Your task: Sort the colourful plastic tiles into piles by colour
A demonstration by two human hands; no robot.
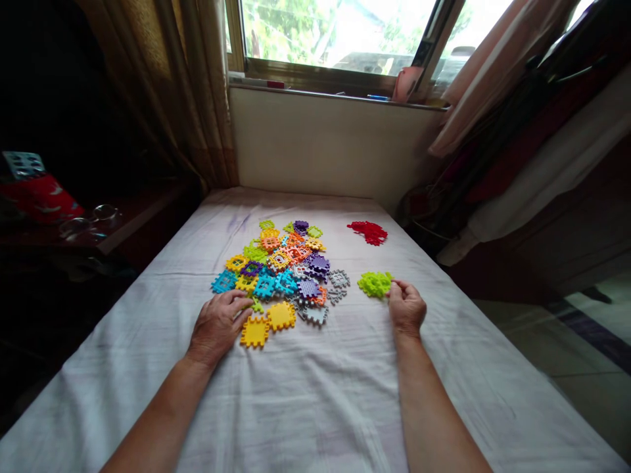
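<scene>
A mixed pile of plastic interlocking tiles (286, 282) in yellow, blue, purple, orange, grey and lime green lies on the bed sheet. My left hand (220, 325) rests at the pile's near left edge, fingers reaching forward and thumb apart. Its fingertips are by a lime green tile (257, 305), just behind a flat yellow tile (255, 332). Right of the pile is a small heap of lime green tiles (373, 284). My right hand (407, 307) is closed at that heap's right edge, pinching a lime green tile partly hidden by the fingers.
Farther back on the right lies a heap of red tiles (369, 232). A dark side table (142, 213) with eyeglasses (81, 226) and a red pouch (44, 199) stands left. Hanging clothes (537, 177) flank the right side. A window ledge (335, 94) runs behind the bed.
</scene>
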